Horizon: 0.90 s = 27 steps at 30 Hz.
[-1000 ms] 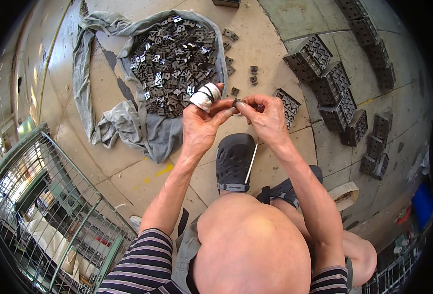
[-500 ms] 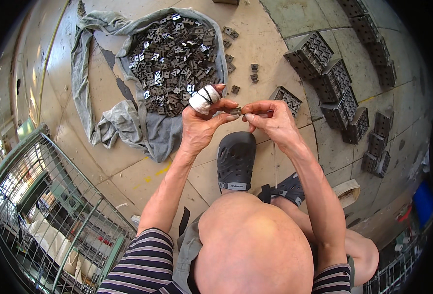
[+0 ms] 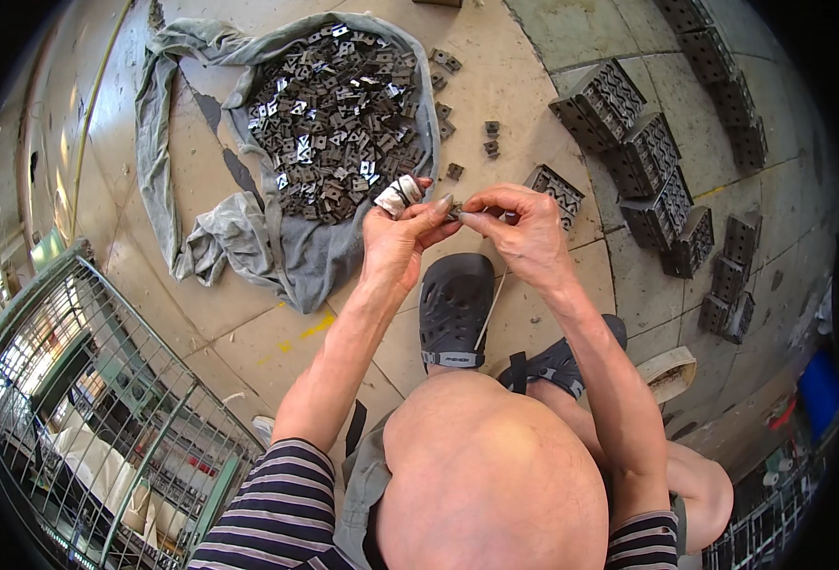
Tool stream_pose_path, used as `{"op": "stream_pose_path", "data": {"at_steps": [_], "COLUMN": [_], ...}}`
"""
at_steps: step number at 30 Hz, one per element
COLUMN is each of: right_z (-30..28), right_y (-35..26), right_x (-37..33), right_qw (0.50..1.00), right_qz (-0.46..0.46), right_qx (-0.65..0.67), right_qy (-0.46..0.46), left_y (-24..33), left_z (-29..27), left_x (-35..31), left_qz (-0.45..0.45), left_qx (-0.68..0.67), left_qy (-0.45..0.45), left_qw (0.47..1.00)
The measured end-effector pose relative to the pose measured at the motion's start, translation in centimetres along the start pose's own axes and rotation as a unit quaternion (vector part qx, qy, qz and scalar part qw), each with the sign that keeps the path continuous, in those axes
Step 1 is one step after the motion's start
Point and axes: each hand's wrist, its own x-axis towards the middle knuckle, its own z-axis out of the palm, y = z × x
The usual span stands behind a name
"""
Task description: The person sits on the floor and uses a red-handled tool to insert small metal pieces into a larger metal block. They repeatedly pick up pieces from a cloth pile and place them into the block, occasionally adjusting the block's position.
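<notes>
My left hand (image 3: pixel 395 237), one finger wrapped in white bandage (image 3: pixel 398 195) with dark bands, pinches a small metal clip (image 3: pixel 455 211). Against the same clip press the fingertips of my right hand (image 3: pixel 528 237); the fingers cover most of the part. A thin pale strand (image 3: pixel 491 313) slants down from below my right hand across a dark clog (image 3: pixel 455 304). Just beyond my left hand, a heap of dark metal clips (image 3: pixel 334 123) lies on a grey cloth (image 3: pixel 320 261). Several loose clips (image 3: pixel 491 139) are scattered on the floor to its right.
Blocks of neatly packed clips (image 3: pixel 661 157) stand in a row to the right, one small block (image 3: pixel 554 195) nearest my right hand. More blocks (image 3: pixel 731 275) sit farther right. A green wire cage (image 3: pixel 134 408) occupies the lower left. A pale ring-shaped object (image 3: pixel 668 372) lies by my right forearm.
Both hands have turned a little around the clip, the left thumb now lying over it. The pale strand has swung left across the clog. The right foot behind has shifted slightly.
</notes>
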Motion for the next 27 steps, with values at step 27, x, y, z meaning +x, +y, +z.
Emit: {"op": "stream_pose_path", "data": {"at_steps": [27], "right_z": [-3.4], "right_y": [1.4], "right_x": [0.8], "right_qw": [0.964], "right_qz": [0.19], "right_qx": [-0.128], "right_qy": [0.137], "left_y": [-1.4], "left_z": [2.4], "left_x": [0.8], "left_qz": [0.084], "left_qx": [0.149], "left_qy": [-0.046], "left_qw": [0.984]}}
